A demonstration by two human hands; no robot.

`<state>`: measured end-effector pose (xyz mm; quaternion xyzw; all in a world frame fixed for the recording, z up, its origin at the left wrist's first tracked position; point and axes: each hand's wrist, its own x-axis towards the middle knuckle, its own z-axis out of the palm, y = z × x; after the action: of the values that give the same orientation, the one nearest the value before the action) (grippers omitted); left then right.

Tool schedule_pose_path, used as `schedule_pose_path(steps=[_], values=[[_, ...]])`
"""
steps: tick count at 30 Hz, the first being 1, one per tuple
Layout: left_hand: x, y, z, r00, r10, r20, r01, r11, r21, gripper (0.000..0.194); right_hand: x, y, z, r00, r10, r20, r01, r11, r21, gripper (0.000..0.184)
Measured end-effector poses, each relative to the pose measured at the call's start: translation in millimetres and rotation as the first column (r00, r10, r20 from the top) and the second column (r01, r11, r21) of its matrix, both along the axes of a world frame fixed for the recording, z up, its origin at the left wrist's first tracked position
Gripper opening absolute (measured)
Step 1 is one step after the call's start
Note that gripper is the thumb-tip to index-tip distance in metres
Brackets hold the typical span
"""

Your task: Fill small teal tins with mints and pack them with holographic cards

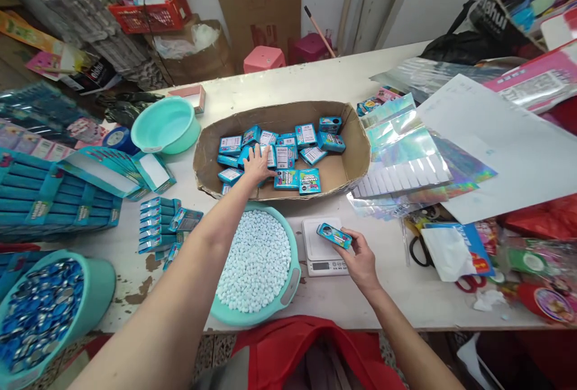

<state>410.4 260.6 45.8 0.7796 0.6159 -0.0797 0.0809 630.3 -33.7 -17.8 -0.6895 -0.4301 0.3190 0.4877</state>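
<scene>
Boxes (pixel 285 157) in bright blue card lie at odd angles, some with white printed panels up, in a long cardboard carton (pixel 356 155) on a white worktop (pixel 342 300). The worker's left hand (pixel 256 164), fingers spread, reaches over the pile, just toward nine o'clock of the carton's middle; whether it touches a box, one cannot tell. At five o'clock of the carton, the right hand (pixel 360 258) pinches a single blue box (pixel 334 235) between thumb and fingers, above a digital scale (pixel 314 246). At six o'clock, a turquoise basin (pixel 295 252) holds pale blue pellets (pixel 255 258), partly behind the left forearm. At eight o'clock sit a stack of blue packaging (pixel 157 225) and, farther out, a turquoise tub of blue and silver foil-like pieces (pixel 42 306). Shimmering sheets (pixel 406 143) spread at three o'clock, with black-handled scissors (pixel 421 252) at four and a pink stool (pixel 264 58) beyond the worktop at twelve.
</scene>
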Motion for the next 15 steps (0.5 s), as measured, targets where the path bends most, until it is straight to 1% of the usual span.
schedule_pose_path(steps=[2,4,5,6,8,9,10,11,12,13,14,15], values=[[1,5,-3.4,0.998,-0.047,-0.05,0.049,0.998,0.044,0.093,0,-6,9.4,0.984,-0.012,0.18,0.001,0.998,0.064,0.062],[0,6,1.4,0.996,-0.07,-0.047,0.074,0.993,0.09,0.074,0,-11,26.6,0.932,-0.068,0.356,0.008,0.986,0.169,0.07],[-1,4,7.1,0.998,-0.057,-0.02,0.058,0.993,0.103,0.064,-2,-12,37.0,0.899,-0.096,0.428,0.0,0.975,0.22,0.069],[-3,0,15.1,0.999,-0.021,0.024,0.018,0.993,0.119,0.055,-6,-12,47.8,0.869,-0.113,0.482,-0.021,0.965,0.263,0.065],[-9,-17,37.2,0.982,0.095,0.164,-0.123,0.978,0.17,0.046,-20,-7,68.5,0.835,-0.097,0.542,-0.102,0.94,0.325,0.057],[-13,-32,50.5,0.956,0.144,0.257,-0.198,0.961,0.195,0.043,-30,-4,77.3,0.831,-0.066,0.552,-0.156,0.925,0.345,0.055],[-16,-52,64.1,0.914,0.182,0.362,-0.269,0.94,0.208,0.041,-43,1,84.7,0.83,-0.025,0.557,-0.216,0.907,0.363,0.055],[-20,-76,77.1,0.859,0.205,0.47,-0.324,0.927,0.188,0.037,-57,5,90.4,0.826,0.022,0.563,-0.28,0.883,0.376,0.057],[-25,-104,88.0,0.795,0.207,0.57,-0.324,0.939,0.112,0.032,-72,10,94.3,0.814,0.067,0.577,-0.341,0.859,0.382,0.06],[-30,-135,95.8,0.715,0.231,0.66,-0.309,0.951,0.001,0.028,-86,14,96.5,0.793,0.11,0.599,-0.402,0.833,0.38,0.062],[-36,-165,99.8,0.628,0.28,0.726,-0.251,0.956,-0.151,0.025,-99,17,97.2,0.77,0.158,0.618,-0.456,0.813,0.361,0.062],[-43,-194,99.5,0.541,0.358,0.761,-0.198,0.934,-0.298,0.026,-110,19,96.9,0.754,0.212,0.622,-0.501,0.798,0.335,0.06]])
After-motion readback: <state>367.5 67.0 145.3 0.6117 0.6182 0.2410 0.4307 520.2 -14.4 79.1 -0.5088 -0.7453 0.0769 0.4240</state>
